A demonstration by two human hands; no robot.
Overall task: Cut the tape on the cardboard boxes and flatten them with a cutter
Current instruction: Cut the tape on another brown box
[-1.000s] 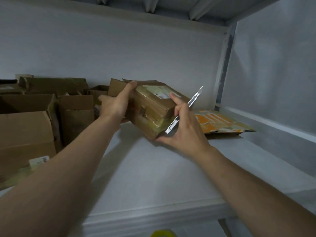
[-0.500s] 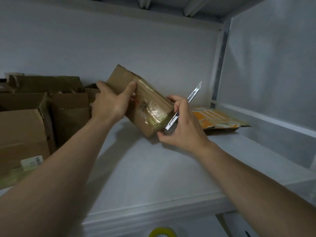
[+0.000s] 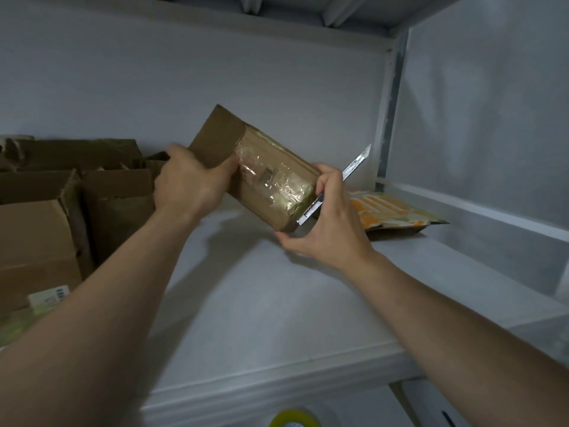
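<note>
A small brown cardboard box [image 3: 261,167], wrapped in shiny clear tape, is tilted above the white shelf [image 3: 261,303], its taped face turned toward me. My left hand [image 3: 191,186] grips its upper left end, fingers curled over the loose flap. My right hand [image 3: 329,223] holds the lower right end, thumb under the bottom corner. The same hand holds a silver cutter [image 3: 354,166] against the box's right edge, blade pointing up and to the right.
Several open brown cardboard boxes [image 3: 61,211] crowd the shelf's left side. A flattened orange-and-white package [image 3: 397,211] lies at the back right, against the grey side wall. A yellow tape roll [image 3: 295,419] shows below the shelf's front edge.
Both hands have tipped the box up, so its labelled top turned away and its taped face now faces me. The cutter stayed in my right hand.
</note>
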